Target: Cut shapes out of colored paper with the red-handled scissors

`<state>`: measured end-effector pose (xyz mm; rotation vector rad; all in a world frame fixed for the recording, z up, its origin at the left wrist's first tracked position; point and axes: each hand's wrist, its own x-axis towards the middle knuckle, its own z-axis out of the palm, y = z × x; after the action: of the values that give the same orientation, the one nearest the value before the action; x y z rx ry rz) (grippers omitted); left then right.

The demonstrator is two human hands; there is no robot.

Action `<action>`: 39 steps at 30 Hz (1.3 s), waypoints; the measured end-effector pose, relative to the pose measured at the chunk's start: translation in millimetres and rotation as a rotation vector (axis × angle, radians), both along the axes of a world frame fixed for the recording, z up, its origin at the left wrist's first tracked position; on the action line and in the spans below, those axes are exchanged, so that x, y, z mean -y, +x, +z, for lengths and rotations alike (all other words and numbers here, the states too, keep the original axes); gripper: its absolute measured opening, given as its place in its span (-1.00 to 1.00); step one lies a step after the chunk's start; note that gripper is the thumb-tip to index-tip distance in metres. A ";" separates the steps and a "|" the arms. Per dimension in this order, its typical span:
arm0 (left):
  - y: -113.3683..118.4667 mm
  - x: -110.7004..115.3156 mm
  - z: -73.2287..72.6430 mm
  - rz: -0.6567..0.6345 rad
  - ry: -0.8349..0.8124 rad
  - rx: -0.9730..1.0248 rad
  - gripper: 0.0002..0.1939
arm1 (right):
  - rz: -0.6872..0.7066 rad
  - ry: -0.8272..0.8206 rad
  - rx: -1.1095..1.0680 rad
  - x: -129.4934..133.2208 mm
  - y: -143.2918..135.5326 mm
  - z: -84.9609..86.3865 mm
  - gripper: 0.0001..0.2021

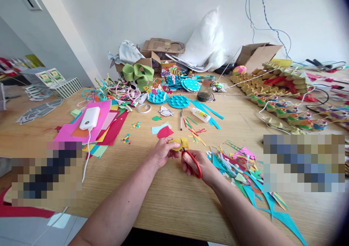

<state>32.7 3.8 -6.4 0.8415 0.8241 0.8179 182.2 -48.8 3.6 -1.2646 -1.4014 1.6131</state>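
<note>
The left hand pinches yellow paper while the right hand grips scissors, blades at the sheet. Beyond both hands, a glue bottle lies near a jar with dark contents low inside; farther right, egg trays bear something red.

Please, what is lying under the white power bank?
Pink paper shows around the white power bank, with an orange piece at its near end. Whatever its body covers directly cannot be seen.
</note>
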 end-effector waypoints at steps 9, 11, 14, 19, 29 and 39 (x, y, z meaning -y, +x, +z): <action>-0.2 -0.4 0.2 -0.010 0.015 -0.007 -0.77 | -0.002 -0.019 0.017 -1.1 0.9 -4.6 -0.46; -0.2 -0.2 0.6 -0.013 0.016 -0.011 -0.77 | -0.003 -0.027 0.017 -1.2 0.7 -4.8 -0.46; 0.0 -0.1 0.9 -0.021 0.029 -0.010 -0.77 | -0.003 -0.027 0.017 -1.0 0.3 -3.8 -0.46; 0.2 -0.4 0.3 -0.023 0.029 -0.017 -0.75 | -0.004 -0.022 0.024 -0.8 0.4 -3.5 -0.47; -0.1 -0.7 -1.2 -0.013 0.031 -0.011 -0.78 | -0.012 -0.019 0.017 -1.7 0.5 -4.4 -0.48; 0.4 -0.4 0.6 0.005 0.042 -0.018 -0.80 | -0.018 -0.016 0.003 -1.3 1.7 -9.7 -0.49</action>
<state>33.1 4.1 -5.9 0.8858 0.8272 0.8354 184.0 -47.5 -6.1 -1.2855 -1.3776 1.6146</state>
